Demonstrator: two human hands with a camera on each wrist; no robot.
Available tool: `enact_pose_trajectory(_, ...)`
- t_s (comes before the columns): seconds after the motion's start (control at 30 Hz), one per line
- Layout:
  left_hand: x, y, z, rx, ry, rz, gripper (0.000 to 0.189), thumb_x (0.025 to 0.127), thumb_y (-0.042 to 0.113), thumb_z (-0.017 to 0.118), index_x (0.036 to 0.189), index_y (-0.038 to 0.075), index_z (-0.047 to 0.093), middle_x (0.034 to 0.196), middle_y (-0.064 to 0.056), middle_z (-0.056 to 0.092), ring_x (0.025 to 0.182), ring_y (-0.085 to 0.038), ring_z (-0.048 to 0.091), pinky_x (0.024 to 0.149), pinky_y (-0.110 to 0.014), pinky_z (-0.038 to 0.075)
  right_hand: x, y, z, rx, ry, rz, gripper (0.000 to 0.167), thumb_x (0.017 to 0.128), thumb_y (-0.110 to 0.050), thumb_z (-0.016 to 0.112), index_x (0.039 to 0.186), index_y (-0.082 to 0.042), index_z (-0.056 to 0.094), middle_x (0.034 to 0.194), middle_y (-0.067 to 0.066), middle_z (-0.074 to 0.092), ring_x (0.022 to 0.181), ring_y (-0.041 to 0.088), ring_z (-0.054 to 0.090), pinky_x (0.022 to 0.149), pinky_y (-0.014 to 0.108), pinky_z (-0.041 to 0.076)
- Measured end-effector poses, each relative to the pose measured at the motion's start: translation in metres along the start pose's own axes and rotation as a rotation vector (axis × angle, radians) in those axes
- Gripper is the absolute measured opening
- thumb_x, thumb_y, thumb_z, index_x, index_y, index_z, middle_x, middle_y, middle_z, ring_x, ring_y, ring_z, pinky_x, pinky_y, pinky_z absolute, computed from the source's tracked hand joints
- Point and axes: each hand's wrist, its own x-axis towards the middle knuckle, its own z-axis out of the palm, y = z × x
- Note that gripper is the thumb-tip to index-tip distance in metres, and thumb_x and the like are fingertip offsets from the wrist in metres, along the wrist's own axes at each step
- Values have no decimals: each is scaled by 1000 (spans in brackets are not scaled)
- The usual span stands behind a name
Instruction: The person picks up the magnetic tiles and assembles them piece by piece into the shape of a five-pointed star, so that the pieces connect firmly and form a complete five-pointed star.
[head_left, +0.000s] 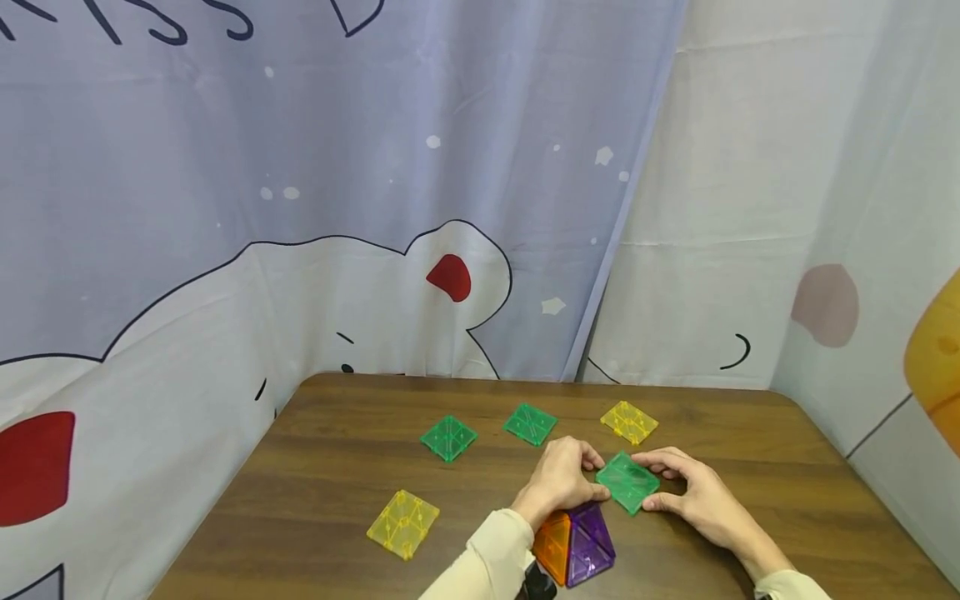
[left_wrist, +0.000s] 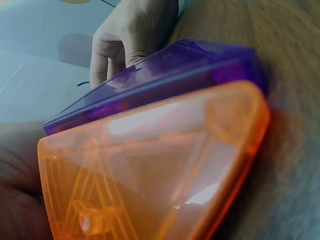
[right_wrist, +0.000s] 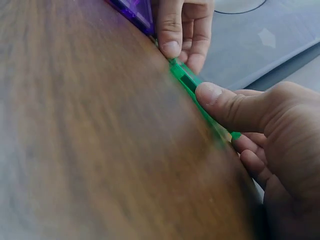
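Observation:
A translucent green square magnetic tile (head_left: 628, 483) lies flat between both hands. My left hand (head_left: 560, 482) holds its left corner with thumb and fingers. Along the opposite side, my right hand (head_left: 701, 500) pinches the tile; in the right wrist view the right thumb (right_wrist: 220, 97) presses its edge, low over the wood. Just in front of the left hand stands a raised, pyramid-like shape of an orange triangular tile (head_left: 552, 543) and purple triangular tiles (head_left: 591, 546). Up close in the left wrist view, the orange tile leans against the purple one, and the left forearm partly covers this shape from above.
Two more green square tiles (head_left: 448, 438) (head_left: 530, 424) lie toward the back of the wooden table (head_left: 315, 467). One yellow square tile (head_left: 630, 422) is at the back right, another yellow tile (head_left: 403, 524) at the front left. Printed curtains (head_left: 375, 308) hang behind the table.

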Motion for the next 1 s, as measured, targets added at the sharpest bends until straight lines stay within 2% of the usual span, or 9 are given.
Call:
enact_pose_trajectory(0.2,1,1,1,-16,6,30,32,79,19,103,103,16,83,91,7,78,84,-2,67,83,-17,54,1,1,-1,257,-26,21,55,85,-5,94,136,2,74,134,21,68,111,15,75,93,23,62)
enact_pose_trajectory(0.3,1,0,1,-31,5,27,33,80,17,103,105,16,83,90,8,78,83,-2,67,82,-18,55,0,3,-3,355,-52,70,52,89,0,90,136,7,71,134,26,67,111,16,78,90,28,65)
enact_pose_trajectory(0.4,1,-1,2,-36,4,30,35,80,16,102,109,18,83,91,9,77,83,-2,66,82,-18,54,-1,3,-4,430,-70,148,50,92,2,87,137,10,69,132,26,73,108,18,81,86,32,67)
enact_pose_trajectory(0.53,2,-2,3,-47,5,47,37,81,14,101,113,18,84,92,8,76,82,-1,64,80,-18,52,-2,3,-6,455,-75,223,50,94,-1,86,139,11,69,117,23,81,99,20,82,82,33,67)
enact_pose_trajectory(0.63,3,-2,2,-83,8,58,37,83,11,100,116,16,84,94,7,75,81,0,64,78,-17,53,-1,2,-6,421,-59,248,51,93,-5,88,140,8,70,105,18,83,91,19,82,78,31,67)
enact_pose_trajectory(0.8,2,-2,-1,-203,3,51,37,84,3,97,116,14,84,95,4,77,77,1,69,77,-16,57,0,1,-6,410,-42,294,53,93,-7,89,142,5,70,101,15,82,86,19,80,75,31,66)
enact_pose_trajectory(1.0,-1,0,-3,-295,25,17,21,88,5,94,107,11,88,85,4,81,71,4,69,71,-16,57,0,3,-7,422,-43,296,49,98,-7,85,143,7,69,99,16,82,85,16,80,75,31,66)
